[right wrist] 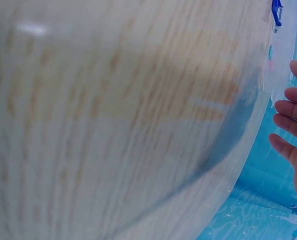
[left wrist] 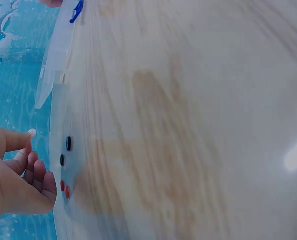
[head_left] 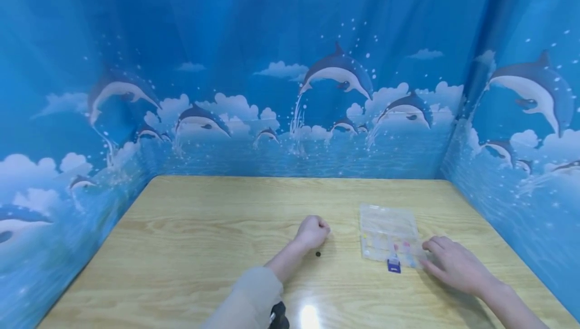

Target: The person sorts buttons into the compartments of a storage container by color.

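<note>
Above the tabletop, my left hand [head_left: 313, 232] pinches a small white disc [left wrist: 32, 133] between thumb and forefinger; its other fingers curl loosely. Small round discs lie on the table beside it in the left wrist view: a black one [left wrist: 69, 143], another dark one and two red ones [left wrist: 67, 192]. A clear plastic compartment box [head_left: 389, 233] lies with its lid folded back, a few coloured bits inside and a blue latch [head_left: 393, 266] at its front. My right hand [head_left: 455, 263] is at the box's right edge, fingers loosely bent; whether they touch it I cannot tell.
The wood-grain table [head_left: 195, 248] runs back to a blue dolphin-print curtain [head_left: 254, 67], which also hangs along both sides. Light glares off the tabletop near its front.
</note>
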A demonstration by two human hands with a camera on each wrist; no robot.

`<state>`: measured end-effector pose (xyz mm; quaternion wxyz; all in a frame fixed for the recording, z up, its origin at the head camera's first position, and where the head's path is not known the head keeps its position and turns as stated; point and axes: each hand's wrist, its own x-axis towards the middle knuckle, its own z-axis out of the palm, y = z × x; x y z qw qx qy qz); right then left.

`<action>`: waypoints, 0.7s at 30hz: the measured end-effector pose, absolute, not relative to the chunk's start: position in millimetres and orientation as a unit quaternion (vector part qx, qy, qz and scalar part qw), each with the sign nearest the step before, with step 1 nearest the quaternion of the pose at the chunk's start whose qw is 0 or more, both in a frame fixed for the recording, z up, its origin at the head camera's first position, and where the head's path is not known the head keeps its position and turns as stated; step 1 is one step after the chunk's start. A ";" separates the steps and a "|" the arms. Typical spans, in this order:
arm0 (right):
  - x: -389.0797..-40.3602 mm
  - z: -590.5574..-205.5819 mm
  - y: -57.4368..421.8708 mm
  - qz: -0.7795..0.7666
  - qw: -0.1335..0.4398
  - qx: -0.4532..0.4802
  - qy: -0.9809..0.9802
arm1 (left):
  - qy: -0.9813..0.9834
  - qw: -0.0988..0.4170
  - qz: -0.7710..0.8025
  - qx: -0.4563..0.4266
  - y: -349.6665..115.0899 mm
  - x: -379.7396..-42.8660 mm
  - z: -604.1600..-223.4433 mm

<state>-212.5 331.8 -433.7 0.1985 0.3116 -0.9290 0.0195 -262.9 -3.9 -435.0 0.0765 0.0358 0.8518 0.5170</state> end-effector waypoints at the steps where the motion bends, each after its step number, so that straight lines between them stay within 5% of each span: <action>1: -212.6 -434.0 331.9 0.020 0.200 0.311 -0.929 | 0.849 0.080 0.521 0.037 -2.6 -263.0 -434.9; 21: -212.7 -434.7 332.9 0.018 0.195 0.308 -0.931 | 0.833 0.086 0.544 0.045 17.9 -261.7 -415.3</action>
